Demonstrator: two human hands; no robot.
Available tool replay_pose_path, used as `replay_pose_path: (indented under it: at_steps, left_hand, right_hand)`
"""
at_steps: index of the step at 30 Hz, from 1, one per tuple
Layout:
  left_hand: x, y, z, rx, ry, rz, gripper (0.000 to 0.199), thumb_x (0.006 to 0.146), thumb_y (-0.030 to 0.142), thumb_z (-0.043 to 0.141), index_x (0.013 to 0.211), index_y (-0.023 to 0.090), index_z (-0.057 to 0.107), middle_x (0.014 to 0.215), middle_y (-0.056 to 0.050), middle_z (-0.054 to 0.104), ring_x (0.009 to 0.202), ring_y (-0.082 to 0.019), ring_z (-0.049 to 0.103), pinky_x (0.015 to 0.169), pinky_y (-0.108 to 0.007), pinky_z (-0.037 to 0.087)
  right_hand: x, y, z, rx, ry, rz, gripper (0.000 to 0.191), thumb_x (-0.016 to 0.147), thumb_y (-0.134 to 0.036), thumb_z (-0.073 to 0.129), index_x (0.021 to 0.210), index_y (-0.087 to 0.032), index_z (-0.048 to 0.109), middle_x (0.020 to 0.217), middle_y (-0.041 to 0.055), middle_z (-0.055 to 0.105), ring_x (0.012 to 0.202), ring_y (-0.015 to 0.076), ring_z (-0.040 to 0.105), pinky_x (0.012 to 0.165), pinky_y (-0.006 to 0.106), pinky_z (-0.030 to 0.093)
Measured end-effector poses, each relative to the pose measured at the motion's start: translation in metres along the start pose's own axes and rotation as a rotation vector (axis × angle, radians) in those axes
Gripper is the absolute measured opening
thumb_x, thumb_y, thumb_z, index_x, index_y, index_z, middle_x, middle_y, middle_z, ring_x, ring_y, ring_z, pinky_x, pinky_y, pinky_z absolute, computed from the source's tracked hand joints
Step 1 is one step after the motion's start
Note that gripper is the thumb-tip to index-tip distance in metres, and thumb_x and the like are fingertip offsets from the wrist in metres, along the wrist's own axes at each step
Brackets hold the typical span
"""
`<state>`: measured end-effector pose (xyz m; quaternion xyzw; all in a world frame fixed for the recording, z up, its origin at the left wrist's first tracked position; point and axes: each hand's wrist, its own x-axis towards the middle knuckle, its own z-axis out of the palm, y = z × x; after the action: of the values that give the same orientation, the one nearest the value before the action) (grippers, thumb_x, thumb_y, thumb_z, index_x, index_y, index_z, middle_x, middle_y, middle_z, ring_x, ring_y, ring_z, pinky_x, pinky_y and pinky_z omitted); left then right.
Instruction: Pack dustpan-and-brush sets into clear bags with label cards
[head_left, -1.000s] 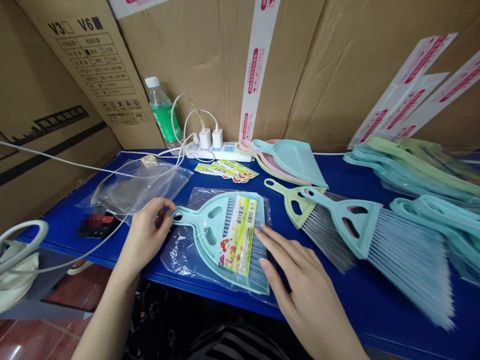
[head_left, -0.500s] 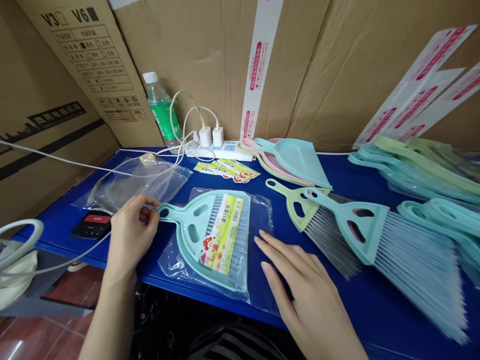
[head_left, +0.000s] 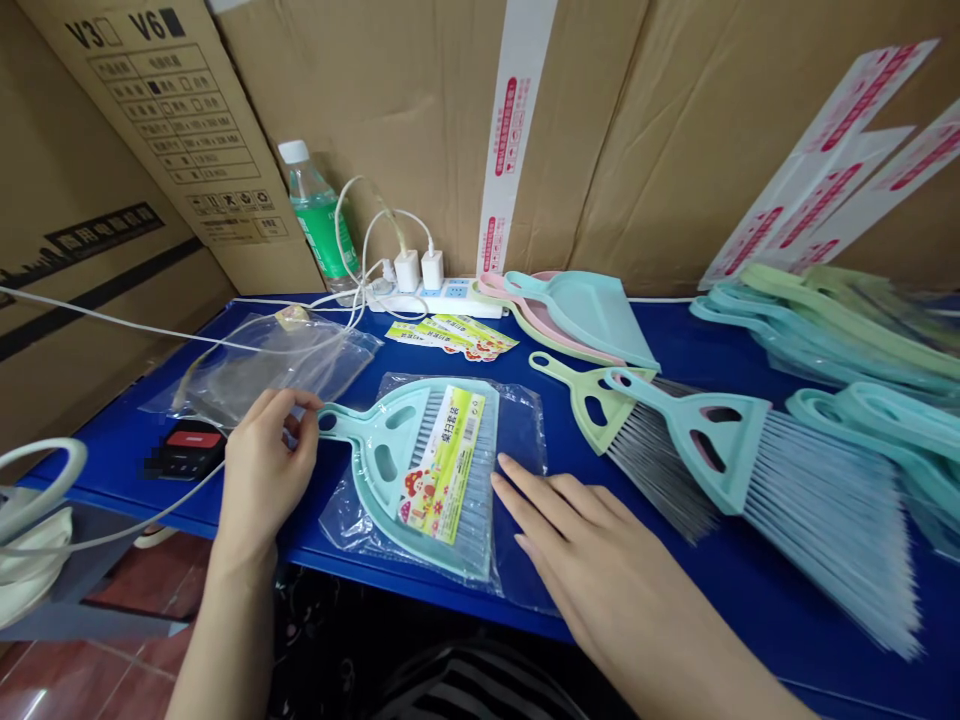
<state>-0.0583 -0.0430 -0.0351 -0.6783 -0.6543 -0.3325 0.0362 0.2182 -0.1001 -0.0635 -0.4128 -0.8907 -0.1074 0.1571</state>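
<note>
Around the set: right of it on the blue desk (head_left: pixel 705 345), a light-blue brush (head_left: pixel 739 450) overlaps a pale-green brush with grey bristles (head_left: pixel 585 380); behind lie stacked blue, pink and green dustpans (head_left: pixel 600 315).
In the way: a thin white cable (head_left: pixel 135 322) crosses the left side.
Bags: a flat clear plastic bag (head_left: pixel 262 365) at left; another clear plastic bag (head_left: pixel 523 430) with the light-blue plastic dustpan-and-brush set (head_left: pixel 405 440), inside or on top, cannot tell.
Bottle: clear, white-capped, green-labelled plastic bottle (head_left: pixel 322 225), contents unclear.
Writing: yellow-green card (head_left: pixel 446 465) reads 桌扫套装; brown cardboard box (head_left: pixel 142 110) reads V3, V6.
Left hand (head_left: pixel 271 450): thumb and finger pinch the set's handle end.
Right hand (head_left: pixel 577 530): flat, fingers slightly spread, fingertips beside the pan's front edge.
Set's place: front of the desk, between both hands.
</note>
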Motion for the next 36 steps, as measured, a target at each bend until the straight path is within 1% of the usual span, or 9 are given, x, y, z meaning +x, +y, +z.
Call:
replay_pose_path:
  at_steps: [3, 5, 8, 11, 15, 19, 23, 33, 36]
  left_hand:
    - [0.000, -0.002, 0.001, 0.016, 0.001, 0.014, 0.011, 0.083, 0.020, 0.046, 0.082, 0.022, 0.057, 0.079, 0.000, 0.059, 0.057, -0.014, 0.053, 0.059, -0.027, 0.040]
    - [0.000, -0.003, 0.001, 0.026, 0.008, 0.016, 0.012, 0.082, 0.021, 0.046, 0.081, 0.022, 0.058, 0.079, 0.000, 0.060, 0.056, -0.013, 0.052, 0.058, -0.026, 0.041]
    - [0.001, -0.005, 0.002, 0.029, 0.027, 0.024, 0.013, 0.080, 0.021, 0.045, 0.079, 0.021, 0.059, 0.078, -0.001, 0.062, 0.053, -0.012, 0.052, 0.056, -0.026, 0.042]
    - [0.001, -0.005, 0.002, 0.016, 0.036, 0.036, 0.015, 0.081, 0.022, 0.044, 0.078, 0.021, 0.058, 0.079, -0.002, 0.063, 0.051, -0.012, 0.052, 0.054, -0.026, 0.044]
    - [0.001, -0.004, 0.003, 0.017, 0.045, 0.054, 0.015, 0.082, 0.023, 0.044, 0.077, 0.021, 0.058, 0.079, -0.001, 0.063, 0.049, -0.012, 0.052, 0.053, -0.025, 0.045]
    - [0.000, -0.004, 0.003, 0.020, 0.052, 0.073, 0.015, 0.082, 0.021, 0.044, 0.079, 0.020, 0.059, 0.079, -0.002, 0.062, 0.049, -0.011, 0.052, 0.052, -0.025, 0.044]
    - [0.001, -0.004, 0.004, 0.018, 0.050, 0.075, 0.015, 0.082, 0.020, 0.044, 0.079, 0.020, 0.059, 0.078, -0.002, 0.062, 0.050, -0.011, 0.052, 0.052, -0.025, 0.044]
    - [-0.001, -0.004, 0.004, 0.008, 0.046, 0.076, 0.015, 0.082, 0.021, 0.043, 0.078, 0.020, 0.058, 0.080, -0.002, 0.061, 0.053, -0.012, 0.054, 0.054, -0.026, 0.045]
    - [-0.001, -0.004, 0.004, 0.002, 0.048, 0.074, 0.016, 0.082, 0.021, 0.043, 0.078, 0.020, 0.059, 0.079, -0.002, 0.060, 0.053, -0.012, 0.054, 0.054, -0.026, 0.045]
  right_hand:
    - [0.007, 0.015, -0.003, -0.015, -0.072, -0.124, 0.057, 0.075, 0.003, 0.037, 0.126, -0.009, 0.061, 0.129, 0.0117, 0.064, 0.092, 0.0242, 0.066, 0.071, 0.038, 0.057]
    - [0.016, 0.026, -0.007, 0.023, -0.103, -0.174, 0.055, 0.076, 0.001, 0.040, 0.128, -0.008, 0.059, 0.128, 0.0132, 0.064, 0.102, 0.0258, 0.065, 0.079, 0.040, 0.058]
    - [0.030, 0.041, -0.011, 0.077, -0.143, -0.184, 0.049, 0.082, -0.002, 0.042, 0.128, -0.009, 0.059, 0.127, 0.0124, 0.065, 0.106, 0.0232, 0.065, 0.087, 0.038, 0.057]
    - [0.036, 0.047, -0.010, 0.085, -0.104, -0.148, 0.047, 0.083, 0.000, 0.041, 0.124, -0.012, 0.062, 0.124, 0.0111, 0.067, 0.104, 0.0212, 0.067, 0.087, 0.038, 0.057]
    - [0.032, 0.046, -0.005, 0.058, -0.041, -0.141, 0.048, 0.081, 0.000, 0.042, 0.124, -0.011, 0.060, 0.126, 0.0112, 0.066, 0.099, 0.0221, 0.068, 0.083, 0.040, 0.058]
    - [0.028, 0.044, -0.002, 0.010, -0.038, -0.147, 0.043, 0.079, -0.001, 0.045, 0.116, -0.012, 0.066, 0.125, 0.0105, 0.067, 0.093, 0.0223, 0.070, 0.078, 0.039, 0.059]
    - [0.029, 0.044, -0.001, -0.003, -0.040, -0.148, 0.043, 0.078, -0.002, 0.048, 0.115, -0.013, 0.066, 0.123, 0.0101, 0.068, 0.091, 0.0220, 0.070, 0.076, 0.037, 0.059]
    - [0.029, 0.045, -0.008, 0.033, -0.007, -0.157, 0.041, 0.080, -0.003, 0.048, 0.115, -0.014, 0.067, 0.117, 0.0099, 0.071, 0.085, 0.0214, 0.070, 0.072, 0.037, 0.060]
    - [0.029, 0.046, -0.010, 0.042, -0.002, -0.151, 0.043, 0.082, -0.003, 0.046, 0.118, -0.015, 0.066, 0.118, 0.0097, 0.070, 0.089, 0.0209, 0.070, 0.073, 0.037, 0.060]
